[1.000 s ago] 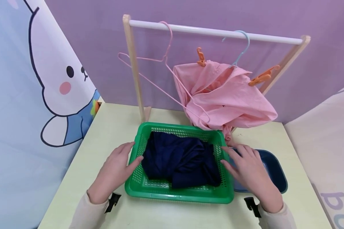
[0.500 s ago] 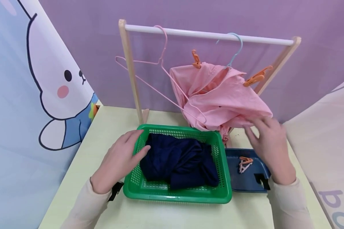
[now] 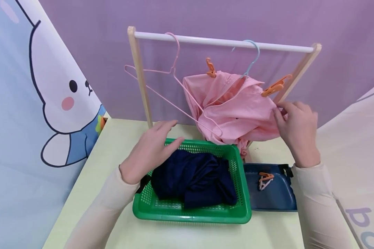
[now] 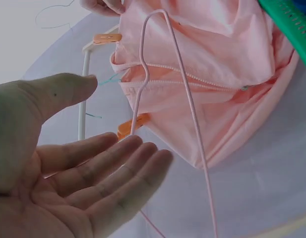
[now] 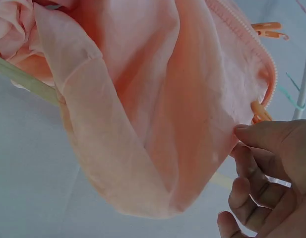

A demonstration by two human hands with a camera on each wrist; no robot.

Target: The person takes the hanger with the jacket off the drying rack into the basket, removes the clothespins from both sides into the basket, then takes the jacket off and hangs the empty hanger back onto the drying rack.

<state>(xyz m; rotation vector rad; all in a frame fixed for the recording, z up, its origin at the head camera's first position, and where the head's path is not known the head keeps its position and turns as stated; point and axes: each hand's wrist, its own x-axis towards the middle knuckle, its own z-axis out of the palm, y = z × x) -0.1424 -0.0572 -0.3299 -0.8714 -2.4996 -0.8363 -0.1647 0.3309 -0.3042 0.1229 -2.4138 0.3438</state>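
A pink zip-up jacket (image 3: 237,107) hangs from a light blue hanger (image 3: 251,62), with an orange clothespin (image 3: 210,68) at one shoulder and another orange clothespin (image 3: 275,86) at the other. My right hand (image 3: 299,129) pinches the jacket's right edge between thumb and index finger, just below that second clothespin; the right wrist view shows the pinched fabric (image 5: 207,148). Above the green basket's left side, my left hand (image 3: 152,148) is held with fingers extended, touching nothing. A bare pink hanger (image 4: 185,84) is close to it in the left wrist view.
The rack's white bar (image 3: 224,41) carries both hangers. Below stands a green basket (image 3: 191,218) holding dark navy cloth (image 3: 196,180). To its right, a dark blue tray (image 3: 274,200) holds an orange clothespin (image 3: 266,175) and a pale one (image 3: 263,185).
My right hand has moved from the basket's right rim up to the jacket's edge and taken hold of it. My left hand has left the basket's left rim, rising forward and right.
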